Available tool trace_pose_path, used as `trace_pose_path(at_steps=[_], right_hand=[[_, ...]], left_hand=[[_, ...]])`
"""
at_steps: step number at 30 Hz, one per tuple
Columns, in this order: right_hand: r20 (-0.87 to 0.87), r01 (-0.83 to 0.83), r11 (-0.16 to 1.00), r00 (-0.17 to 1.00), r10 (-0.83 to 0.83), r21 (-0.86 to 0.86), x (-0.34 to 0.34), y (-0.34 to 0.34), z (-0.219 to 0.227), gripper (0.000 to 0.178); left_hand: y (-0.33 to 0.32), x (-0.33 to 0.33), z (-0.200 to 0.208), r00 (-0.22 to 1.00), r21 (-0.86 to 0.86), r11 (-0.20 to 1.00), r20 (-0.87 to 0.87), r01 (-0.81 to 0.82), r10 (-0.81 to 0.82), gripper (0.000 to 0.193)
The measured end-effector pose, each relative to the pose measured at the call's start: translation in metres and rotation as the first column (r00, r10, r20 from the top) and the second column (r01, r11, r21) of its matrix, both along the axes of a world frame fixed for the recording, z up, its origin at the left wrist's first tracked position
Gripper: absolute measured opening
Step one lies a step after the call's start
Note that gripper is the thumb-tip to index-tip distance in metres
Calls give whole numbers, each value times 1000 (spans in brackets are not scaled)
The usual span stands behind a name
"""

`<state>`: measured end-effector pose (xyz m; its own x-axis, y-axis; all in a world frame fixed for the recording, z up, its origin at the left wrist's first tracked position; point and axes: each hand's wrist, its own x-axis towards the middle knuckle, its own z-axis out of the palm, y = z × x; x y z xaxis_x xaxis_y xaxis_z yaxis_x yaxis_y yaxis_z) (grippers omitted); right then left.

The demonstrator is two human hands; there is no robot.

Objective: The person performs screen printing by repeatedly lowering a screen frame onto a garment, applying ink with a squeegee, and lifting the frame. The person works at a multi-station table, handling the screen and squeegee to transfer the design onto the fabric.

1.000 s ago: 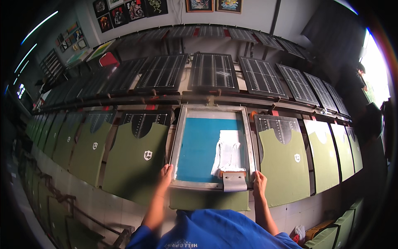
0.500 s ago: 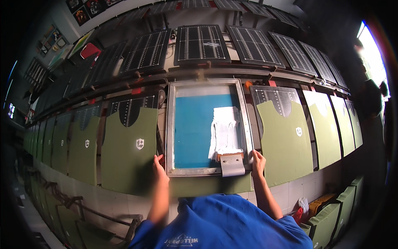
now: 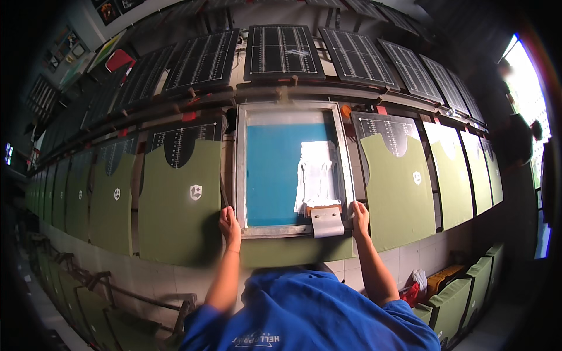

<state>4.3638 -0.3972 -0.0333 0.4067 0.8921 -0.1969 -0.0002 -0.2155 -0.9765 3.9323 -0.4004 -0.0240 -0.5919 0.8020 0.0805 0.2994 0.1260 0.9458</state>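
Note:
A metal-framed printing screen (image 3: 241, 169) with blue mesh lies in front of me over a green shirt (image 3: 281, 253), whose lower part shows below it. White ink (image 3: 319, 169) covers the right part of the mesh. A squeegee (image 3: 326, 221) with a metal handle leans over the frame's near rail, its edge in the ink. My left hand (image 3: 230, 229) is closed at the frame's lower left corner; its grip is partly hidden. My right hand (image 3: 360, 221) has its fingers closed on the frame's right rail, near the squeegee.
Green shirts with white shield prints lie on black boards to the left (image 3: 180, 199) and right (image 3: 401, 187). Beyond a rail (image 3: 328, 92) stand rows of bare black boards (image 3: 284, 52). More green-covered boards (image 3: 453, 301) stand at the lower right, beside a yellow crate (image 3: 443, 279).
My left hand has come in toward the frame, and its fingers have closed. My right hand stays on the right rail. The whole view has shifted slightly; screen and squeegee keep their places.

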Motion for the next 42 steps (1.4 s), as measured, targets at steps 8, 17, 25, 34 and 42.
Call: trace_pose_path(at_steps=[8, 17, 25, 34, 42], right_hand=[[127, 102, 994, 987, -96, -46, 7, -5, -8, 37], [836, -702, 662, 176, 519, -263, -46, -46, 107, 68], [903, -718, 623, -17, 430, -310, -45, -1, 107, 34], [841, -694, 680, 204, 500, -236, -47, 127, 136, 15], [916, -735, 655, 121, 383, -177, -54, 180, 120, 25]], left_hand=[[-47, 74, 67, 936, 0, 936, 33, 352, -351, 14], [-82, 180, 56, 515, -371, 401, 780, 838, -354, 24], [-74, 214, 20, 233, -234, 665, 968, 709, 93, 35], [-64, 224, 21, 342, -321, 687, 933, 652, 111, 39], [-62, 218, 9, 267, -231, 629, 963, 742, 38, 39]])
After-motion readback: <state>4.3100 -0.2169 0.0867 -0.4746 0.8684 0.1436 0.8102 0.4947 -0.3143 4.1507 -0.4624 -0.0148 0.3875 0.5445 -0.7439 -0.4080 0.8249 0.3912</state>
